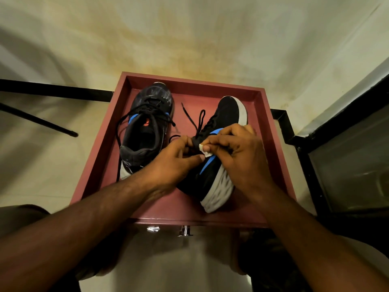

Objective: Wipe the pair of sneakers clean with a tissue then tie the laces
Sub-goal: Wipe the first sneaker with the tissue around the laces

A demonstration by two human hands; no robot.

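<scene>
Two black sneakers with blue trim lie in a dark red tray [271,131]. The left sneaker [147,131] stands upright with its laces loose and untied. The right sneaker [219,171] is tipped onto its side, white sole facing right. My left hand [176,163] pinches the right sneaker's collar and a lace near the tongue. My right hand [237,152] rests over that shoe and pinches a small white wad of tissue [203,150] against it. Loose black laces [195,121] trail from the right sneaker over the tray floor.
The tray sits on a small stand with a metal knob [185,230] at its front. Black metal bars [42,123] cross the pale floor at the left. A dark glass-fronted cabinet [349,161] stands close on the right. My knees flank the tray's near edge.
</scene>
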